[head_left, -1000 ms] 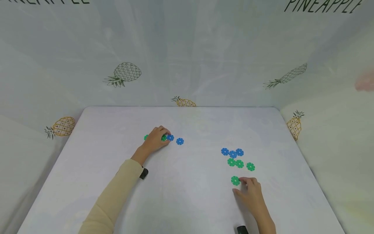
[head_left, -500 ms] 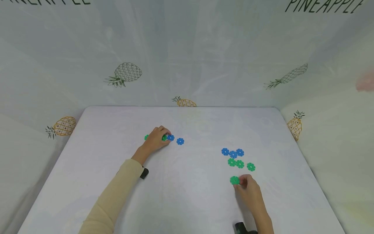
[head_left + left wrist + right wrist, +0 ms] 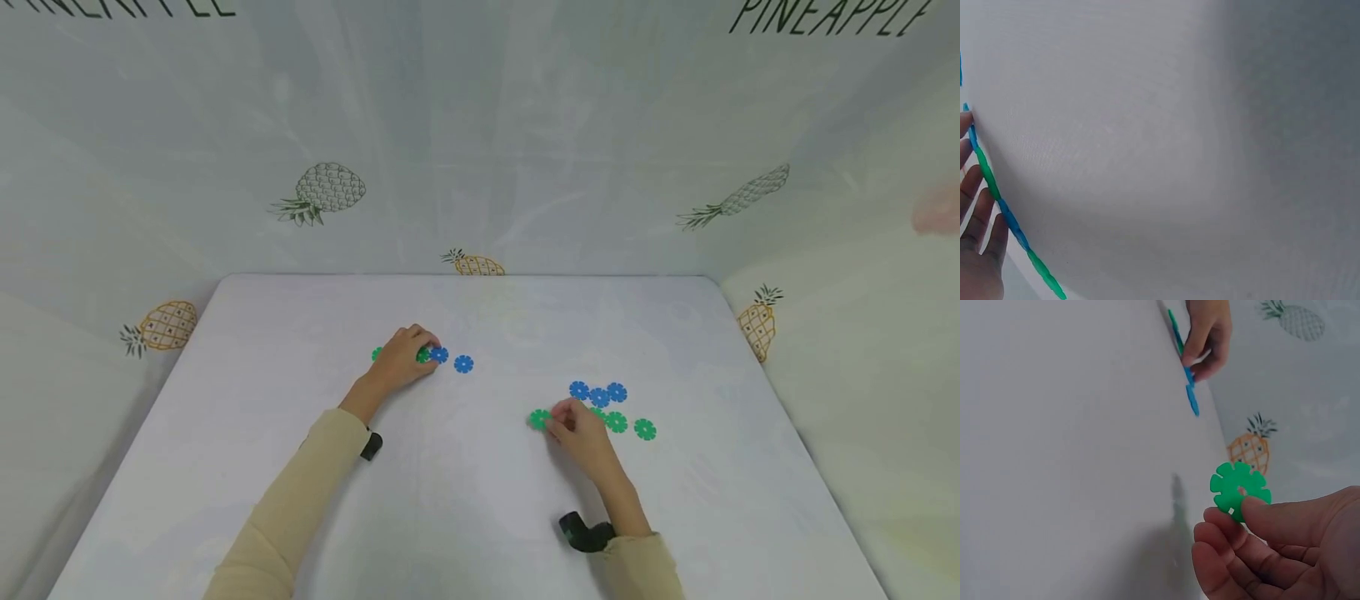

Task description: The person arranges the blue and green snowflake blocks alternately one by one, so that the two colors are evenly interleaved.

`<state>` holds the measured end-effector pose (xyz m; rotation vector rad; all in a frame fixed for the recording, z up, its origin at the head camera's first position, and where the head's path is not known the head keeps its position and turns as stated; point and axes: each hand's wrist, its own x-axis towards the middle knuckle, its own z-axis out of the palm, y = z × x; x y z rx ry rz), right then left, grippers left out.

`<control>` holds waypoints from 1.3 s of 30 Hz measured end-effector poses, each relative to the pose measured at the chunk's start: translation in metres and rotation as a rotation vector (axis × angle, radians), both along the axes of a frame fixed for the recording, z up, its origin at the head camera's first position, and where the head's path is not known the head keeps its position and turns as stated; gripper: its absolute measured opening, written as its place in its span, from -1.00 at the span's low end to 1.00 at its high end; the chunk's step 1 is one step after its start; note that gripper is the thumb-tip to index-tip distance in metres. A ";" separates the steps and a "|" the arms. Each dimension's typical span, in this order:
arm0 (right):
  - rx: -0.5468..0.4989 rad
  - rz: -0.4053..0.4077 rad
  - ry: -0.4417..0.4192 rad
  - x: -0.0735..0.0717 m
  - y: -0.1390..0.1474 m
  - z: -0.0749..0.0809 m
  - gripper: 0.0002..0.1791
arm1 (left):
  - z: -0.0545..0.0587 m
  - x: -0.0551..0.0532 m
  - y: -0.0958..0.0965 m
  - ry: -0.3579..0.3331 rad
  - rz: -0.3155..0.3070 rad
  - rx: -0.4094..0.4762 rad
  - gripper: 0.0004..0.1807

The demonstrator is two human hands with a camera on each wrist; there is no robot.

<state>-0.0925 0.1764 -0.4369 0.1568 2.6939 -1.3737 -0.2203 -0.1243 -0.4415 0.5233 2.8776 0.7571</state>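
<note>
In the head view my left hand (image 3: 396,364) is at the back left of the table, thumb and finger pinching a blue notched plastic disc (image 3: 439,356). That disc ends a row of alternating green and blue discs, partly hidden by the hand; the left wrist view shows the row edge-on, with a green disc (image 3: 1046,274) at its near end. One loose blue disc (image 3: 463,364) lies just right of the row. My right hand (image 3: 588,442) pinches a green notched disc (image 3: 1229,487) between thumb and fingers, raised over the table, its shadow below.
Right of centre on the white table (image 3: 450,500) lie three blue discs (image 3: 598,397). Nearer lie several green discs (image 3: 645,429), one partly hidden by my right hand. A pineapple-printed cloth (image 3: 480,167) rises behind the table's far edge. Both wrists wear black cameras (image 3: 585,533).
My right hand has pinched the single green disc, lifted it, and carried it left and away from me. My left hand has stayed at the row.
</note>
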 end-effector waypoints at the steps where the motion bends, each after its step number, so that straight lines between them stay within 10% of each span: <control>1: -0.011 0.015 0.009 -0.007 -0.006 0.000 -0.88 | 0.000 0.000 0.000 -0.006 0.002 0.000 -0.68; 22: -0.087 0.129 0.063 -0.113 -0.093 -0.011 -0.84 | -0.003 0.000 0.001 -0.013 0.009 -0.019 -0.66; 39: -0.024 0.222 -0.074 -0.130 -0.114 -0.004 -0.86 | -0.002 -0.001 0.000 0.036 -0.012 0.020 -0.70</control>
